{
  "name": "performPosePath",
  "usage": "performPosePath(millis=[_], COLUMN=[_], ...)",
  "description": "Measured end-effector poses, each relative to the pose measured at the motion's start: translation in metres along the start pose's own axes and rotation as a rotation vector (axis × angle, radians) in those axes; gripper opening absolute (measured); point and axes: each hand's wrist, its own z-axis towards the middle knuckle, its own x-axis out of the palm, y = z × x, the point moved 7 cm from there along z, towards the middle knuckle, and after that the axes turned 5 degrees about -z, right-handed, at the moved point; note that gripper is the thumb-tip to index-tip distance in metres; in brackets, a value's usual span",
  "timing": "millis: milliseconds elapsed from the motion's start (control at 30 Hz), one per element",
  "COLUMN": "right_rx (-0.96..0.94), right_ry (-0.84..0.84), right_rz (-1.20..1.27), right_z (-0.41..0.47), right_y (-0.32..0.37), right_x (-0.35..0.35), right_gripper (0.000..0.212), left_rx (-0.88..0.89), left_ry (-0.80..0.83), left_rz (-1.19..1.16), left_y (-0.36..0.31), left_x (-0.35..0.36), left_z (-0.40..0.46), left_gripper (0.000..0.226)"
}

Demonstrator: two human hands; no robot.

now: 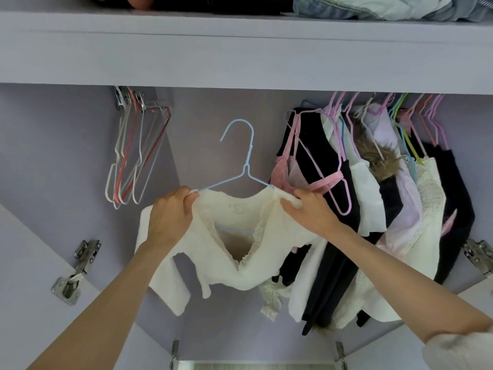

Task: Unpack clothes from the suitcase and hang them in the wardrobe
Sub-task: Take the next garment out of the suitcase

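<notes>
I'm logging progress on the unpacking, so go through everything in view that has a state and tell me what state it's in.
Cream top: draped on the blue hanger, held at both shoulders.
Blue hanger: hook free, not on the rail.
Left hand: grips the top's shoulder.
Right hand: grips the other shoulder.
Empty hangers: hanging bunched at left.
Hung clothes: hanging packed at right.

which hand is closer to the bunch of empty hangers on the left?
Left. The left hand grips the cream top just right of the empty hangers; the right hand is farther right.
</notes>
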Motion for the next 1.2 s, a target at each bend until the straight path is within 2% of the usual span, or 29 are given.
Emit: performPosePath(millis=[33, 100, 200, 300, 367, 433, 500, 633, 733, 833, 1000, 1100, 1200], right_rx=[-0.053, -0.107, -0.106, -0.171, -0.222, -0.274, -0.261, -0.156, -0.073, -0.034, 0.195, 0.446, 0.542], right_ry=[-0.022, -0.038, 0.051, 0.102, 0.051, -0.02, 0.011, 0.124, 0.119, 0.05, 0.017, 0.14, 0.214], right_rz=[-0.108, -0.311, -0.453, -0.488, -0.5, -0.434, -0.326, -0.237, -0.24, -0.239, -0.28, -0.02, 0.307], right_z=[-0.003, -0.008, -0.01, -0.011, -0.012, -0.014, -0.014, -0.014, -0.019, -0.025, -0.024, -0.027, -0.03], right_y=[0.001, -0.005, -0.011, -0.006, -0.001, 0.008, 0.014, 0.005, -0.002, 0.001, -0.001, -0.017, -0.028], right_x=[-0.001, 0.0, 0.01, 0.016, 0.011, 0.007, 0.006, 0.013, 0.014, 0.013, 0.007, 0.014, 0.035], right_gripper=[0.027, 0.04, 0.049, 0.049, 0.048, 0.048, 0.043, 0.032, 0.033, 0.035, 0.035, 0.024, 0.018], left_rx=[-0.001, 0.021, -0.001, -0.086, -0.122, -0.143, -0.154, -0.184, -0.218, -0.24, -0.131, 0.002, 0.246], left_ry=[-0.007, -0.025, -0.002, 0.032, 0.036, 0.046, 0.058, 0.088, 0.191, 0.272, 0.201, 0.108, -0.05], left_rz=[-0.03, -0.062, -0.083, -0.124, -0.15, -0.171, -0.185, -0.166, -0.066, -0.074, -0.128, -0.135, -0.082], left_y=[0.002, 0.006, 0.017, 0.028, 0.033, 0.034, 0.032, 0.034, 0.041, 0.042, 0.025, 0.002, -0.035], left_x=[0.0, -0.002, 0.002, 0.004, 0.002, 0.0, 0.0, -0.002, 0.004, 0.012, 0.01, -0.002, -0.024], left_z=[0.0, -0.002, -0.004, -0.008, -0.011, -0.014, -0.016, -0.015, -0.014, -0.014, -0.014, -0.01, -0.008], left_gripper=[0.028, 0.028, 0.025, 0.025, 0.025, 0.025, 0.025, 0.027, 0.033, 0.031, 0.037, 0.034, 0.033])
